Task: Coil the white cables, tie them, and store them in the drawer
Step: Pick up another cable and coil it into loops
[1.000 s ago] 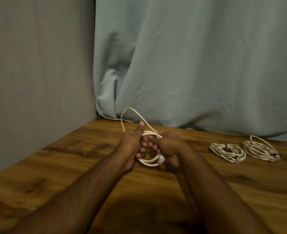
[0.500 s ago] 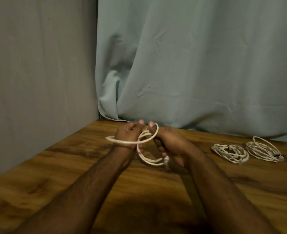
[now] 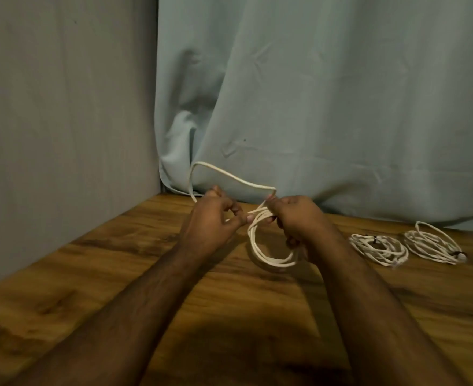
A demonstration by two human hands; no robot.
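A white cable is half coiled above the wooden table. My right hand grips the gathered loops at their top, and the coil hangs below it. My left hand pinches the loose strand, which arcs up and over from that hand to my right thumb in front of the curtain. Two more white cables lie coiled and tied on the table to the right, the nearer coil and the farther coil. No drawer is in view.
A pale blue curtain hangs along the back of the table. A grey wall closes off the left side. My forearms stretch over the near part of the table.
My hands have drawn apart. The loose strand, which lay low across my left wrist half a second ago, now arcs high between the two hands. The coil hangs more openly under my right hand.
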